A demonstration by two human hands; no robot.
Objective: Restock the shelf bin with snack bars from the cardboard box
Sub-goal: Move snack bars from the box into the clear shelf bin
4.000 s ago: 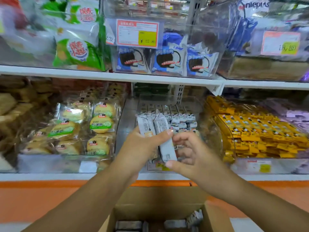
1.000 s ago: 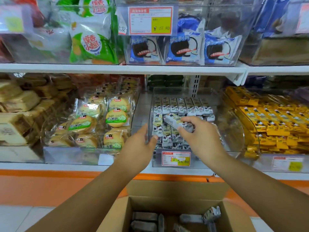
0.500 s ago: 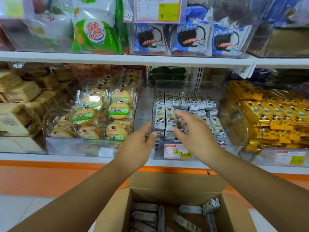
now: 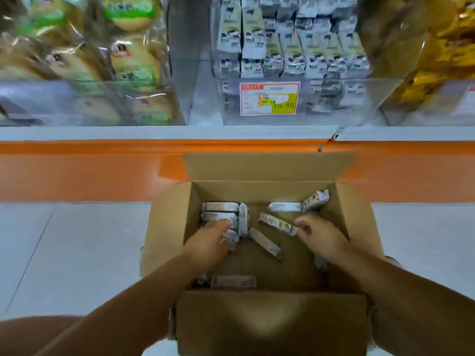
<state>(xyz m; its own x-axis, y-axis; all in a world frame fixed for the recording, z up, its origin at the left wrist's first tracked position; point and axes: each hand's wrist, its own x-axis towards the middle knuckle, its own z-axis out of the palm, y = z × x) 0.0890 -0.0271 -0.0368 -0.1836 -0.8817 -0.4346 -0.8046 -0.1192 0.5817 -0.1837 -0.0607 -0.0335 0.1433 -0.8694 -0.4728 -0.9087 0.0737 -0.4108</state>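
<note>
Both reach into the cardboard box (image 4: 257, 191): left grip (image 4: 208, 244) curls round stacked snack bars (image 4: 221, 207), right grip (image 4: 320, 236) pinches a loose bar (image 4: 276, 223).

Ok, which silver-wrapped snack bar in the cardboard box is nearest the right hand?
The slanted bar mid-box, its end at the right hand; the others lie farther.

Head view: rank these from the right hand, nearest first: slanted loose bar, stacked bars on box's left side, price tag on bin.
1. Slanted loose bar: at the right hand's fingertips, middle of the cardboard box.
2. Stacked bars: left side, by the left hand.
3. Price tag: on the shelf bin's front, up on the shelf.
</note>
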